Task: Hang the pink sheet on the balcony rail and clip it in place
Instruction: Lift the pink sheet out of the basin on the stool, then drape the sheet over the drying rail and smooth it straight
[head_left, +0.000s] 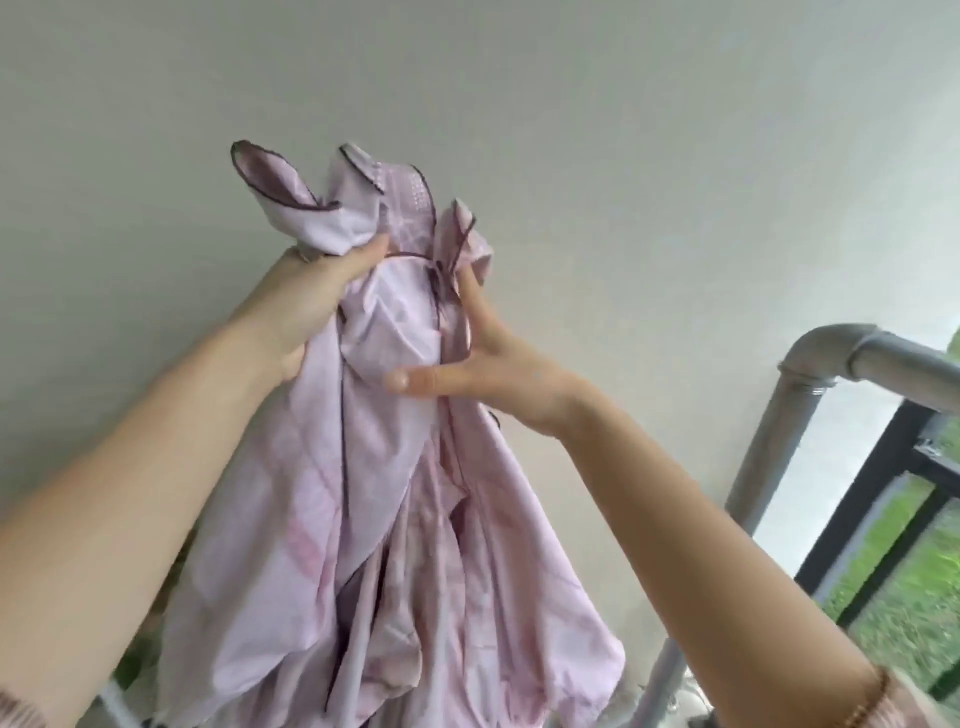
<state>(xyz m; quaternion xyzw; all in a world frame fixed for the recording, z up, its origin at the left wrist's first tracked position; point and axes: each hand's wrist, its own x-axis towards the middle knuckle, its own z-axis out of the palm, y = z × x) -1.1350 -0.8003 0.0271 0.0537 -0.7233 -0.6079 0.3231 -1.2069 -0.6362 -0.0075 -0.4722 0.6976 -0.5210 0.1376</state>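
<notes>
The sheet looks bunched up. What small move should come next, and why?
Probably the right hand should pinch the dark-trimmed edge and draw it sideways: the pink sheet hangs bunched from the left hand, not yet over the grey rail.

Left hand (311, 304) curled — right hand (501, 374) splayed

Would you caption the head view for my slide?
Left hand grips the bunched pink sheet; right hand touches it, rail nearby.
</notes>
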